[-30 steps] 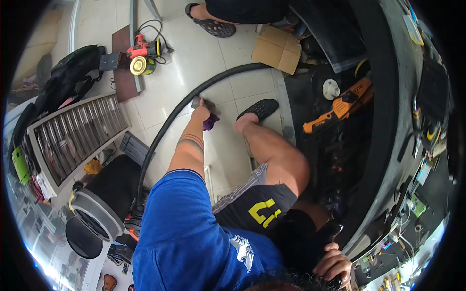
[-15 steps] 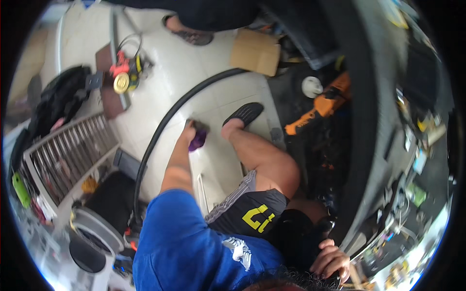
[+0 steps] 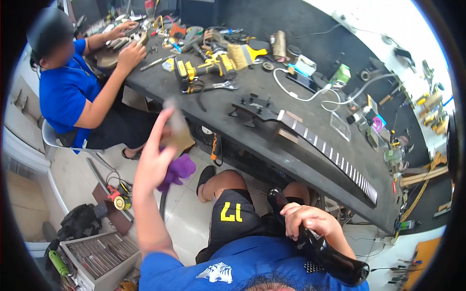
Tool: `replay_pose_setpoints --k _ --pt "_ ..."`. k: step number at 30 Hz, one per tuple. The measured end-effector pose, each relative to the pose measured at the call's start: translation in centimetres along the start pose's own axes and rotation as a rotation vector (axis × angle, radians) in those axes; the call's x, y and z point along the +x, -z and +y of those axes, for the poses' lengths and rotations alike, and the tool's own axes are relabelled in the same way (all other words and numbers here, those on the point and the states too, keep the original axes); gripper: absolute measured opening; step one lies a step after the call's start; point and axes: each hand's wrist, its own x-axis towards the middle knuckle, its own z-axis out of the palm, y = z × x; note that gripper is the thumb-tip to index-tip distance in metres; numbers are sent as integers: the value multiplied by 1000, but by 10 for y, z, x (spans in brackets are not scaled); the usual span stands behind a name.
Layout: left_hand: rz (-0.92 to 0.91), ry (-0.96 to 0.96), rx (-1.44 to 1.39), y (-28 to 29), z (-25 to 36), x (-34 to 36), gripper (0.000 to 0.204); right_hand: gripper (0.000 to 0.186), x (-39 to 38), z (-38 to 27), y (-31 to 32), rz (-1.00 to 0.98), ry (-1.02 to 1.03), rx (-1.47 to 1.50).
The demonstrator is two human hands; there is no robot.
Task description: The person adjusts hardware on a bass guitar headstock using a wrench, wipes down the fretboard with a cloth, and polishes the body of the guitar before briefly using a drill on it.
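Note:
My left hand (image 3: 154, 162) is raised at the bench's near edge, its fingers partly smeared by motion. A crumpled purple cloth (image 3: 180, 169) hangs from it; a pale blur by the fingertips is too smeared to name. My right hand (image 3: 310, 220) grips a glossy black curved piece (image 3: 337, 259) held across my lap and chest, its full shape partly hidden. Ahead of my right hand, a fretted guitar neck (image 3: 332, 154) lies along the bench (image 3: 272, 182), with tuning pegs at its left end and small blocks beside it.
A yellow cordless drill (image 3: 204, 68), an adjustable wrench (image 3: 213, 87) and a wide brush (image 3: 242, 56) crowd the bench's far left. A white cable (image 3: 306, 94) curls behind the neck. At left, a co-worker in blue (image 3: 73, 97) sits working. A slatted crate (image 3: 99, 257) stands at lower left.
My view has swung from the floor up to the bench. My left hand has risen from near the floor with the purple cloth. The black piece by my right hand now shows more fully.

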Motion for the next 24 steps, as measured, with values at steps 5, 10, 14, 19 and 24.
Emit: replay_pose_setpoints --k 5,10,14,19,24 --pt "-215 -274 498 -39 71 199 86 60 -47 -15 -4 196 90 -75" --pt "-94 -256 565 -83 125 224 69 58 -89 1 34 274 311 5" --pt "-154 -142 -63 -157 119 107 27 53 -110 13 64 339 423 187" --pt "-574 -65 -598 -250 111 -9 41 49 -131 23 76 385 440 276" --pt "-676 -373 -539 -326 125 -90 32 39 -133 36 69 334 510 444"
